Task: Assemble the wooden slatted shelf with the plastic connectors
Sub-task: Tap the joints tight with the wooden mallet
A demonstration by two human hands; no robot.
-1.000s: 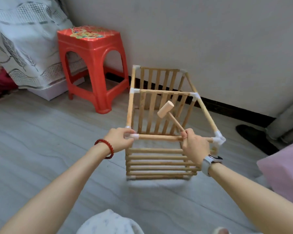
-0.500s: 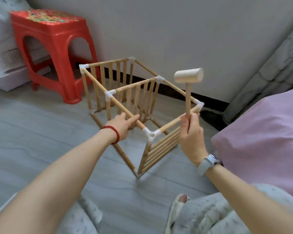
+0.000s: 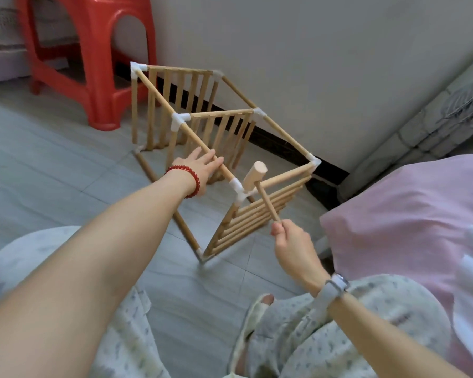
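A single head-worn view, aimed forward and steeply down.

The scene is seen from above the person's lap, at arm's length from the pale wooden slatted shelf frame [image 3: 224,159], which fills the middle. The grey plank floor [image 3: 52,165] is looked down on, with the white wall [image 3: 298,50] closing the top. No second view is given.

Shelf frame [image 3: 216,148] sits on the floor [image 3: 52,173], right up by the wall [image 3: 298,50]. Stool [image 3: 90,50] is behind it to the left, bed [image 3: 410,219] off to the right. Mallet [image 3: 260,184] is over the near corner connector [image 3: 238,189].
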